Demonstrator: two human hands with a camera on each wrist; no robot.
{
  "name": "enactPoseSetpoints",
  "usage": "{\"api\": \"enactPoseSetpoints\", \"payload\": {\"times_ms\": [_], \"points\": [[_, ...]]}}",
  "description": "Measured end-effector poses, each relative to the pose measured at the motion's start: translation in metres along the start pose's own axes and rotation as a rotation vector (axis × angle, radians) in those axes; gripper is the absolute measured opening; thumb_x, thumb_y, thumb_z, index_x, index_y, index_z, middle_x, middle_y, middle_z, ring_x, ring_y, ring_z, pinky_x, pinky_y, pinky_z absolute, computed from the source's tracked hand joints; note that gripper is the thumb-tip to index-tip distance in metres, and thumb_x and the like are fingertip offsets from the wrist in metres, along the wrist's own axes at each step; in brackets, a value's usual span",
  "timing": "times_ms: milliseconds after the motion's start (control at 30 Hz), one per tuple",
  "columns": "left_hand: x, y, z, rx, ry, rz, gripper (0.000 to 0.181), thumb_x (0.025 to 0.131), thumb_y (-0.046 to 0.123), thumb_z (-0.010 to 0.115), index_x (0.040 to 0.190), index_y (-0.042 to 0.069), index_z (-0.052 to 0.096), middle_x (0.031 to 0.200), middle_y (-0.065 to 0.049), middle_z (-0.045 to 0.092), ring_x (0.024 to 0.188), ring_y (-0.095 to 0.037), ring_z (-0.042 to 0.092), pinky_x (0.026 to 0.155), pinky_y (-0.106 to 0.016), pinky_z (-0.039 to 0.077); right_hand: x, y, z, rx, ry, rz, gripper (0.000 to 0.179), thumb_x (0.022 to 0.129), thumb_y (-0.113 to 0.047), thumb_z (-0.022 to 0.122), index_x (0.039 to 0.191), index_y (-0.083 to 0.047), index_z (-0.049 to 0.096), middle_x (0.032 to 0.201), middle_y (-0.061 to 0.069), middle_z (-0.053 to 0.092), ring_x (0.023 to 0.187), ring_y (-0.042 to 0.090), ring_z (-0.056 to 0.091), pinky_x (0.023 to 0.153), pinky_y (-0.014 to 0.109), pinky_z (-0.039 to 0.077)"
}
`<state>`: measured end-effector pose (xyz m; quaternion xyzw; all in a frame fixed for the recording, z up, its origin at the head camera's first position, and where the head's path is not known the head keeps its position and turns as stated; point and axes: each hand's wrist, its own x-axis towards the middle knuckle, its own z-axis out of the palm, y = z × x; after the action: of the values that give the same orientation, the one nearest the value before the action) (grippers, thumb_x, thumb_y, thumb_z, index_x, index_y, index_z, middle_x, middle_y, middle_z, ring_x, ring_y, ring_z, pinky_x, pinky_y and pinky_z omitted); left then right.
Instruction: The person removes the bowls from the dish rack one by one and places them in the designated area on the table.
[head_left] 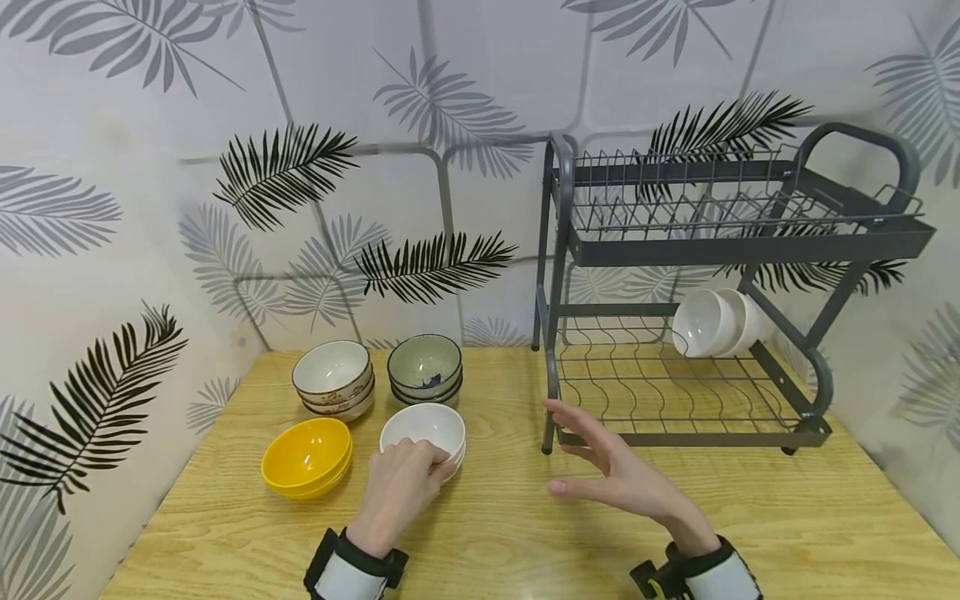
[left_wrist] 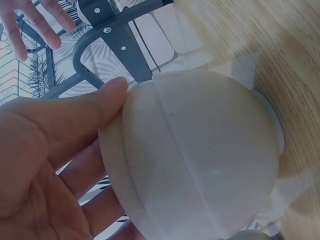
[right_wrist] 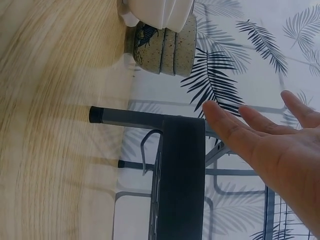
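My left hand (head_left: 405,483) grips the near rim of the top white bowl (head_left: 423,421) in a short stack on the table. In the left wrist view the thumb lies over the edge of the white bowls (left_wrist: 210,150), with the other fingers behind the rim. My right hand (head_left: 626,475) holds nothing and hovers by the front left of the dark dish rack (head_left: 675,439), thumb and fingers spread apart. From the right wrist its extended fingers (right_wrist: 235,130) show beside the rack's frame.
Yellow bowls (head_left: 307,454) stand left of the white stack. Behind are brown-patterned white bowls (head_left: 332,367) and grey-green bowls (head_left: 425,365). Two white bowls (head_left: 702,323) stand tilted on the rack's lower tier, toward the right. A patterned wall (head_left: 480,200) closes the wooden table's (head_left: 495,542) back.
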<state>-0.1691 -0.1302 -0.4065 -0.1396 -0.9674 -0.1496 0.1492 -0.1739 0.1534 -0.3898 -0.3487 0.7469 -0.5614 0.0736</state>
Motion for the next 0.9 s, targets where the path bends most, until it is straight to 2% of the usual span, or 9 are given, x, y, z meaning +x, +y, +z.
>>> {"api": "enactPoseSetpoints", "payload": {"times_ms": [100, 200, 267, 367, 433, 533, 733, 900], "points": [[0.000, 0.001, 0.000, -0.006, 0.010, -0.006, 0.014, 0.081, 0.031, 0.073, 0.074, 0.019, 0.078, 0.062, 0.001, 0.065, 0.059, -0.020, 0.059, 0.045, -0.037, 0.044, 0.000, -0.001, -0.002, -0.010, 0.010, -0.007, 0.084, 0.085, -0.007, 0.071, 0.152, -0.008, 0.021, 0.155, 0.019, 0.020, 0.139, 0.041, 0.016, 0.106, 0.063, 0.029], [0.000, 0.002, 0.000, -0.011, 0.030, -0.008, 0.019, 0.082, 0.033, 0.072, 0.090, 0.017, 0.079, 0.076, -0.004, 0.072, 0.067, -0.023, 0.064, 0.050, -0.041, 0.050, 0.000, -0.002, -0.004, -0.018, 0.027, -0.009, 0.084, 0.085, -0.007, 0.071, 0.152, -0.004, 0.020, 0.155, 0.021, 0.020, 0.138, 0.041, 0.017, 0.107, 0.062, 0.029], [0.000, 0.003, 0.000, -0.021, 0.044, 0.010, 0.024, 0.082, 0.032, 0.072, 0.099, 0.015, 0.078, 0.091, -0.006, 0.074, 0.080, -0.027, 0.067, 0.060, -0.048, 0.056, 0.000, -0.002, -0.006, -0.024, 0.036, -0.016, 0.083, 0.085, -0.006, 0.070, 0.151, -0.002, 0.020, 0.154, 0.022, 0.020, 0.138, 0.042, 0.018, 0.106, 0.062, 0.030], [0.000, 0.004, -0.001, -0.049, 0.059, 0.086, 0.030, 0.083, 0.029, 0.072, 0.107, 0.011, 0.074, 0.106, -0.009, 0.072, 0.098, -0.030, 0.065, 0.082, -0.052, 0.054, 0.001, -0.001, -0.008, -0.037, 0.053, -0.036, 0.082, 0.085, -0.005, 0.070, 0.151, 0.000, 0.021, 0.154, 0.022, 0.020, 0.138, 0.042, 0.018, 0.105, 0.063, 0.031], [0.000, 0.006, -0.002, -0.065, 0.062, 0.146, 0.033, 0.083, 0.027, 0.072, 0.110, 0.009, 0.072, 0.112, -0.010, 0.070, 0.106, -0.029, 0.061, 0.096, -0.051, 0.047, 0.001, -0.001, -0.010, -0.048, 0.063, -0.052, 0.080, 0.086, -0.004, 0.069, 0.150, 0.001, 0.022, 0.154, 0.023, 0.020, 0.137, 0.043, 0.018, 0.104, 0.064, 0.031], [0.000, 0.008, -0.003, -0.067, 0.057, 0.211, 0.038, 0.084, 0.027, 0.070, 0.116, 0.006, 0.069, 0.120, -0.011, 0.066, 0.117, -0.028, 0.055, 0.107, -0.050, 0.036, 0.002, -0.003, -0.013, -0.060, 0.089, -0.056, 0.077, 0.086, -0.003, 0.068, 0.149, 0.000, 0.024, 0.153, 0.023, 0.022, 0.137, 0.044, 0.020, 0.103, 0.065, 0.031], [0.000, 0.011, -0.004, -0.079, 0.003, 0.255, 0.040, 0.087, 0.029, 0.068, 0.120, 0.006, 0.067, 0.128, -0.011, 0.062, 0.125, -0.027, 0.048, 0.112, -0.051, 0.028, 0.000, -0.004, -0.021, -0.084, 0.153, -0.048, 0.070, 0.088, -0.003, 0.066, 0.148, -0.003, 0.030, 0.151, 0.020, 0.029, 0.136, 0.041, 0.025, 0.103, 0.065, 0.032], [0.000, 0.011, -0.004, -0.085, 0.002, 0.273, 0.040, 0.087, 0.029, 0.068, 0.120, 0.007, 0.067, 0.129, -0.011, 0.061, 0.128, -0.028, 0.045, 0.112, -0.052, 0.026, -0.002, -0.005, -0.032, -0.099, 0.221, -0.041, 0.066, 0.089, -0.001, 0.065, 0.146, 0.001, 0.032, 0.150, 0.020, 0.032, 0.135, 0.039, 0.027, 0.103, 0.064, 0.033]]}}
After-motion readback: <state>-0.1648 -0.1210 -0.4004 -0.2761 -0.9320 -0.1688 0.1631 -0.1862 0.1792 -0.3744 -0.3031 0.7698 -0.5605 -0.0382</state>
